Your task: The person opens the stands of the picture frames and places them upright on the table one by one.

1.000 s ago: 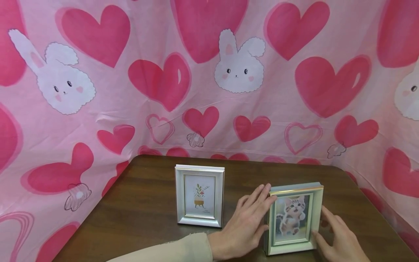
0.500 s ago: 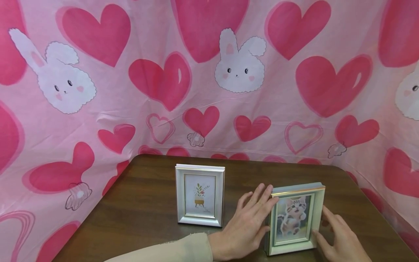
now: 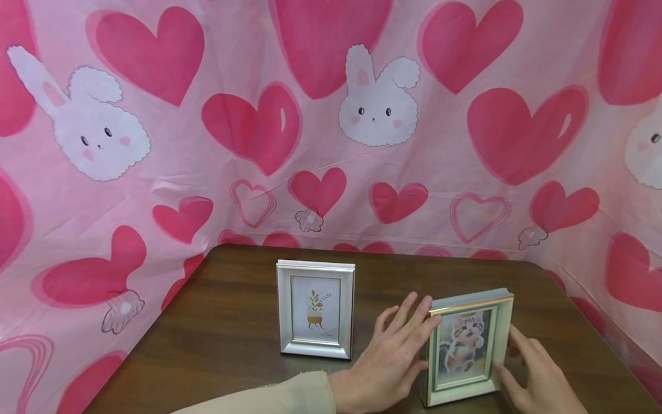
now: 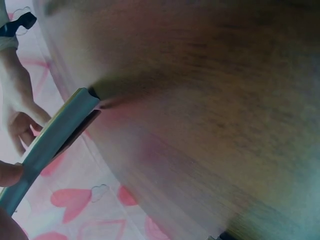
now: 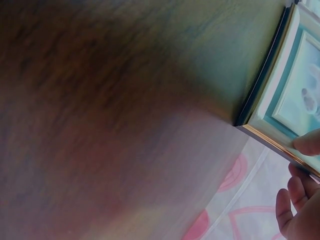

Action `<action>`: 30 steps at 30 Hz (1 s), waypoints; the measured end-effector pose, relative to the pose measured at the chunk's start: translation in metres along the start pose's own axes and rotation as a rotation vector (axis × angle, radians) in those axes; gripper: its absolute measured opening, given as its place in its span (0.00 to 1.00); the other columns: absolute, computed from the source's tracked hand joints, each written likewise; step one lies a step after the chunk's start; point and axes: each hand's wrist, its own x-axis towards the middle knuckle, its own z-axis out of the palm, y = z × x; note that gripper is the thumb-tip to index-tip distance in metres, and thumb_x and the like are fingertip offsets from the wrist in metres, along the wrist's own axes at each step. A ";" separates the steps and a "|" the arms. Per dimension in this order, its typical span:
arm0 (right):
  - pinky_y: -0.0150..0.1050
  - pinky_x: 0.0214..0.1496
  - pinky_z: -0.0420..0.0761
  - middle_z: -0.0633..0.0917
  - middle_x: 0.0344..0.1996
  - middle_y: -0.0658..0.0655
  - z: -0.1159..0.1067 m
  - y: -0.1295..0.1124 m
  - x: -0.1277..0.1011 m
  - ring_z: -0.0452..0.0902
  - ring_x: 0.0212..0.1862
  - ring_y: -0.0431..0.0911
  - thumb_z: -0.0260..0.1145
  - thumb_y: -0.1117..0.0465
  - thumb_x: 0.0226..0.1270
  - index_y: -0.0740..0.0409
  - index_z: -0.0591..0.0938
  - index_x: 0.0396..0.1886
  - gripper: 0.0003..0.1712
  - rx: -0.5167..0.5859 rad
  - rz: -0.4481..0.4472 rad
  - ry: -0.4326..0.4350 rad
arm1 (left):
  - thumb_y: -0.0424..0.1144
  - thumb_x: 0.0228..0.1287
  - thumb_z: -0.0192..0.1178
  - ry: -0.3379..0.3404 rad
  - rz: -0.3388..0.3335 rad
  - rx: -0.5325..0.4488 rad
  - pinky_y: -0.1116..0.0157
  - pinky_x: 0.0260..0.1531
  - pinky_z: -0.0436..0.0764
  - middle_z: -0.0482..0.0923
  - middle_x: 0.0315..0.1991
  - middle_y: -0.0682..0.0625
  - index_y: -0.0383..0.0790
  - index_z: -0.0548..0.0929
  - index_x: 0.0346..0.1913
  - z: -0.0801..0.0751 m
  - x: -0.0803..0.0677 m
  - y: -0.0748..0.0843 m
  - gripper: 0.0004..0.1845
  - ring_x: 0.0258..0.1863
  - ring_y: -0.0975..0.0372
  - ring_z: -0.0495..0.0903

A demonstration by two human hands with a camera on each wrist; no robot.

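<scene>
- My left hand lies flat with straight fingers pressed against the left edge of the kitten frame; nothing is grasped, just touching.
- My right hand sits at the frame's right side, fingers loosely extended; thumb touches the lower right edge, so not clenched round it.
- Kitten frame stands upright on the wooden table, front right, between both hands.
- Risk: frame is only braced from the sides, not gripped, so an uneven push from either hand could tip it backward or face down.
- Risk: a sideways shove from my left hand could skid it toward the table's right edge.
- Risk: my left wrist is near the plant frame and a careless sweep could knock it.
- Count: two picture frames, two hands, one table, one pink heart-and-bunny backdrop.
</scene>
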 end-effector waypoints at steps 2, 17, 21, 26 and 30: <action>0.23 0.32 0.64 0.75 0.34 0.48 0.001 0.001 0.001 0.68 0.37 0.37 0.85 0.76 0.27 0.74 0.72 0.69 0.59 0.006 -0.022 0.013 | 0.41 0.67 0.74 0.005 0.001 -0.023 0.47 0.76 0.55 0.34 0.86 0.45 0.42 0.48 0.85 0.001 0.000 0.000 0.54 0.84 0.51 0.35; 0.19 0.35 0.65 0.77 0.36 0.49 0.003 0.002 0.001 0.69 0.38 0.36 0.86 0.76 0.27 0.74 0.70 0.71 0.62 0.016 -0.030 0.013 | 0.44 0.64 0.76 0.051 0.047 0.062 0.49 0.74 0.59 0.37 0.86 0.41 0.39 0.52 0.84 0.005 -0.003 0.003 0.54 0.84 0.49 0.39; 0.18 0.36 0.66 0.77 0.36 0.49 0.003 0.002 0.002 0.70 0.38 0.37 0.85 0.77 0.25 0.74 0.70 0.72 0.63 0.023 -0.054 0.027 | 0.45 0.64 0.76 0.062 0.066 0.079 0.49 0.75 0.59 0.38 0.86 0.41 0.38 0.54 0.83 0.005 -0.003 0.004 0.53 0.84 0.49 0.41; 0.18 0.35 0.66 0.77 0.36 0.49 0.004 0.002 0.003 0.69 0.38 0.35 0.85 0.77 0.27 0.74 0.70 0.72 0.62 0.034 -0.042 0.022 | 0.45 0.65 0.75 0.051 0.075 0.068 0.49 0.76 0.57 0.37 0.86 0.41 0.38 0.54 0.84 0.004 -0.003 0.005 0.53 0.84 0.49 0.40; 0.18 0.36 0.67 0.77 0.37 0.50 0.004 0.001 0.003 0.69 0.39 0.34 0.84 0.78 0.26 0.74 0.70 0.72 0.63 0.043 -0.053 0.029 | 0.46 0.64 0.76 0.067 0.088 0.079 0.49 0.75 0.59 0.37 0.86 0.40 0.38 0.55 0.83 0.004 -0.003 0.007 0.53 0.84 0.48 0.42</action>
